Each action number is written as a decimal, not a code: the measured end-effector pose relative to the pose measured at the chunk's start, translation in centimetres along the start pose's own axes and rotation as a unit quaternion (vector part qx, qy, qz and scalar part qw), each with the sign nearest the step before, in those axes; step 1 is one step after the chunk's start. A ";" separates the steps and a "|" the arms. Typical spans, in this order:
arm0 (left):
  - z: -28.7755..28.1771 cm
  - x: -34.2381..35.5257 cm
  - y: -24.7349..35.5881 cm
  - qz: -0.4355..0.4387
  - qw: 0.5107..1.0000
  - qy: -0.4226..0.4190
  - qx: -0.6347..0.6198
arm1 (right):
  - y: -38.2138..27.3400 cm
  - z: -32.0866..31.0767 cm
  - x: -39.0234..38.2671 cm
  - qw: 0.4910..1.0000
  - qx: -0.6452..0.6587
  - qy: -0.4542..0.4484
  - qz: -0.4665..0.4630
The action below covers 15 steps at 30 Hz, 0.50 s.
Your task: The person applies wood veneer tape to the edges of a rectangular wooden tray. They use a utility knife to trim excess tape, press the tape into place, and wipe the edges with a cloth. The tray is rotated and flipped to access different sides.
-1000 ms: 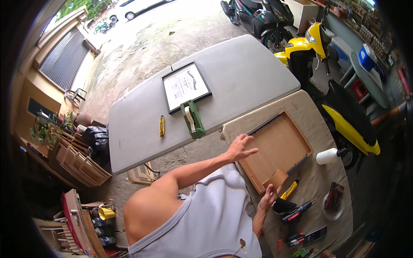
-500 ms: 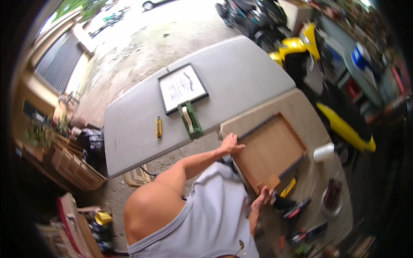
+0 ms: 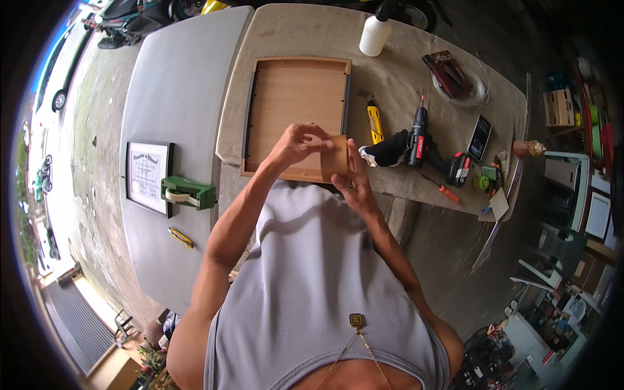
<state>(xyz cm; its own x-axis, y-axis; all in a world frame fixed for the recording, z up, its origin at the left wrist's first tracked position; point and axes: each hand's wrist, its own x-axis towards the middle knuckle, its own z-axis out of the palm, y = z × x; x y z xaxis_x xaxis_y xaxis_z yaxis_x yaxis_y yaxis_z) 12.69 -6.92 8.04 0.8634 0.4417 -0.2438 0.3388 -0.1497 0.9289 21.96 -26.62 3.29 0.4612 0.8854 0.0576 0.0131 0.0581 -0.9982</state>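
Observation:
A shallow wooden frame [image 3: 299,91] lies back up on the near table, its brown backing panel recessed inside dark-sided edges. Above its near right corner, both hands hold a small, curved brown sheet [image 3: 336,159]; whether it is sandpaper or card I cannot tell. My left hand [image 3: 296,146] pinches the sheet's left edge with curled fingers. On the other side, my right hand [image 3: 354,179] grips the sheet between its thumb and fingers. Part of the frame's near edge is hidden behind the hands.
Right of the frame are a yellow cutter [image 3: 374,123], black cloth [image 3: 387,149], a drill [image 3: 418,136], a phone [image 3: 479,138] and an orange-handled screwdriver [image 3: 448,194]. A white bottle [image 3: 375,36] stands behind. The grey table holds a framed certificate [image 3: 149,175] and green tape dispenser [image 3: 195,194].
My view has swung round to face the wooden frame squarely. My left hand has left the frame's corner and come to the brown sheet, which my right hand held near the frame before.

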 end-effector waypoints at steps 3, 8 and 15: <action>-0.4 0.1 0.6 0.043 0.998 0.046 0.004 | -1.8 0.5 -0.9 0.982 -0.179 0.037 -0.043; -1.4 1.2 1.5 0.127 0.985 0.072 0.097 | -1.8 2.1 -0.6 0.965 -0.254 0.063 -0.021; -1.7 7.0 0.7 0.162 0.982 0.060 0.075 | 0.7 0.6 2.0 0.972 -0.067 0.094 0.206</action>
<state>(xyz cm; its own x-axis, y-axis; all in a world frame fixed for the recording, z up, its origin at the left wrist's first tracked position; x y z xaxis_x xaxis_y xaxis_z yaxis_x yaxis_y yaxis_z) 18.36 -2.39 7.50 0.8873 0.4500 0.1011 0.1124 -0.4235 0.8989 22.35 -24.50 2.69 0.6051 0.7202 -0.3393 -0.0985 -0.3552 -0.9296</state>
